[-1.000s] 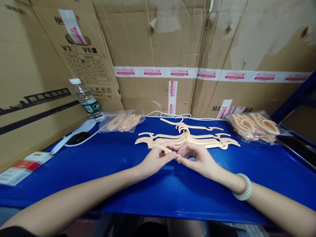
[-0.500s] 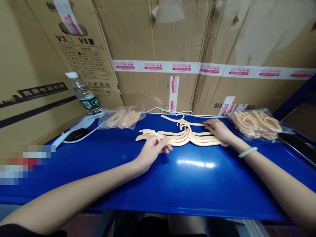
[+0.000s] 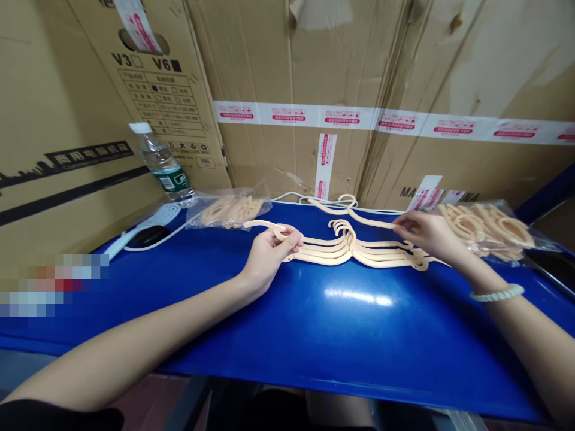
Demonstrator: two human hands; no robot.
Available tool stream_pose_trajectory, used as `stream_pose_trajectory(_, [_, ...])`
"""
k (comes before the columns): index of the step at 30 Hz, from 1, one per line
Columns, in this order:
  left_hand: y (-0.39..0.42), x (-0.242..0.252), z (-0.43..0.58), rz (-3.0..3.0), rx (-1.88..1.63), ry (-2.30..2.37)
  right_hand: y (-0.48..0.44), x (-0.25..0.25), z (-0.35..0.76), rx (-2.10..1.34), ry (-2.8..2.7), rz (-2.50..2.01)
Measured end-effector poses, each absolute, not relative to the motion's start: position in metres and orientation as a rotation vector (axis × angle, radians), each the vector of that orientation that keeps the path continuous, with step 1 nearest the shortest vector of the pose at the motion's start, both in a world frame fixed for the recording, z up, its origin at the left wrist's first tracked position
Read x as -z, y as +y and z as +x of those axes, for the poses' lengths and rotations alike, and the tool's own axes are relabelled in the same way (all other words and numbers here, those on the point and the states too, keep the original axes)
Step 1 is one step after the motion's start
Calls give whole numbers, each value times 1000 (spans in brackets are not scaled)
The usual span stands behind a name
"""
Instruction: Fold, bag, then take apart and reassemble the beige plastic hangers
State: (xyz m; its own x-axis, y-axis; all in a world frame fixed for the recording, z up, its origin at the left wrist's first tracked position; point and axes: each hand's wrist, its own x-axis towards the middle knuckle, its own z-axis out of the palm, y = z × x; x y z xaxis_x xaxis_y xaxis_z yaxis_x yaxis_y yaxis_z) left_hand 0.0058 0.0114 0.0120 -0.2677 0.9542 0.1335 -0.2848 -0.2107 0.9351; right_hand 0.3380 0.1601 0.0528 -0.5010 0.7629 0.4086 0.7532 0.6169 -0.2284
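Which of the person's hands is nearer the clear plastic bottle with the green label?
Left. The left hand, holding a beige curved piece, is right of the bottle and closer to the person; the right hand is much farther right, holding one end of a beige plastic hanger.

The left hand (image 3: 271,254) is pinching a curved piece (image 3: 266,224) while the right hand (image 3: 426,233) is holding a hanger (image 3: 350,211) behind other hangers (image 3: 352,251)
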Motion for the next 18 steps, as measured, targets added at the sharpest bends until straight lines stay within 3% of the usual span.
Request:
stream_pose_trajectory(8, [19, -29, -7, 839, -1684, 968, 144, -70, 344, -474, -2257, -1037])
stream_pose_trajectory(18, [22, -29, -13, 778, -1596, 765, 131, -80, 338, -639, -2251, -1018])
